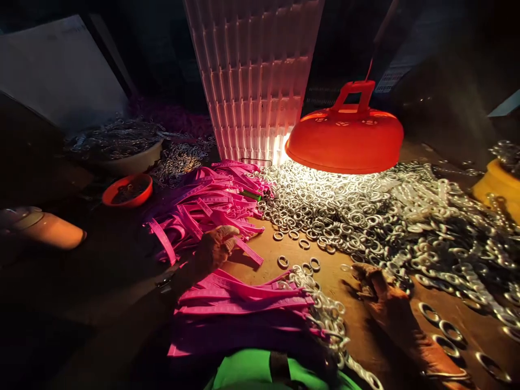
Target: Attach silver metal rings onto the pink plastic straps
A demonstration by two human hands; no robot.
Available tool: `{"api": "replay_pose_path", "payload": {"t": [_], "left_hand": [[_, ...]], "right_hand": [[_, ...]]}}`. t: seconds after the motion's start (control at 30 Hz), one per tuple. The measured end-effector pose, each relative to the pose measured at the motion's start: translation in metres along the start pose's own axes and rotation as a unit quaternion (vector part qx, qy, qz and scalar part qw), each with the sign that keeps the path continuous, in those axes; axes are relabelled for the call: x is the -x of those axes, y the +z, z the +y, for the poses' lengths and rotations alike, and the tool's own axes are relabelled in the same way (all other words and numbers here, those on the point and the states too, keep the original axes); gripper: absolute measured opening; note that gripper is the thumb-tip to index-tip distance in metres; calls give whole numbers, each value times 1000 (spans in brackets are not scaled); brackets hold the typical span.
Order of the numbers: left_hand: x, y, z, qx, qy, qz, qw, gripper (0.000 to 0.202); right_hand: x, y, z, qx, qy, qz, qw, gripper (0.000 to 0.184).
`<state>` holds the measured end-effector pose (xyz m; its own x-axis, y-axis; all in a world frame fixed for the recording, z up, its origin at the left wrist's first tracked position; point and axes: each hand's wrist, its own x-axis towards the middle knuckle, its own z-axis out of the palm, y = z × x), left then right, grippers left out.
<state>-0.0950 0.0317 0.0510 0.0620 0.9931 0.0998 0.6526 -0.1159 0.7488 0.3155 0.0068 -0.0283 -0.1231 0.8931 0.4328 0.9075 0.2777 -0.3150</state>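
A brown table (260, 246) carries everything, lit only in its middle by an orange lamp (345, 138) that hangs low near the far edge. Behind the lamp stands a tall white ribbed panel (254, 76). Under the lamp and toward the right edge lies a very large heap of metal rings (385, 211); some single rings lie apart from it near the right front corner. Left of the heap, in the middle of the table, is a loose pile of pink straps (203, 203). A second, neater stack of pink straps (239, 306), with rings at their right ends, lies at the near edge. Toward the far left corner are a pale bowl (130, 157) full of metal parts and a small orange dish (128, 190).

The left hand (217, 245) rests on the loose pile, its fingers bent and pinching one pink strap (247, 250). The right hand (376, 284) lies at the front edge of the ring heap, fingers curled among the rings; I cannot tell if it grips one.
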Motion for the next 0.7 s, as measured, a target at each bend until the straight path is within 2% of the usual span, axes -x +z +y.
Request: {"api": "replay_pose_path", "payload": {"t": [0.1,0.17,0.27,0.33,0.47,0.57,0.63,0.7], "left_hand": [[-5,22,12,-56,68,-80,993,26],[-8,31,17,-129,115,-131,976,29],[-12,36,16,-308,196,-191,911,29],[-13,36,12,-358,223,-186,887,28],[-13,37,18,-325,223,-132,910,27],[-7,48,34,-271,186,-84,941,23],[-1,60,41,-217,172,-59,959,25],[2,74,41,-156,158,-45,974,32]], "right_hand": [[3,-1,3,2,-5,-9,1000,30],[4,-3,3,4,-9,-5,1000,30],[5,-7,1,4,-17,9,1000,33],[2,-9,-1,-2,-23,18,1000,38],[-21,-4,-20,-78,-29,21,996,37],[-48,5,-55,-194,-27,-14,981,26],[-66,12,-84,-292,-21,-60,954,17],[-77,21,-112,-394,-1,-119,912,20]]}}
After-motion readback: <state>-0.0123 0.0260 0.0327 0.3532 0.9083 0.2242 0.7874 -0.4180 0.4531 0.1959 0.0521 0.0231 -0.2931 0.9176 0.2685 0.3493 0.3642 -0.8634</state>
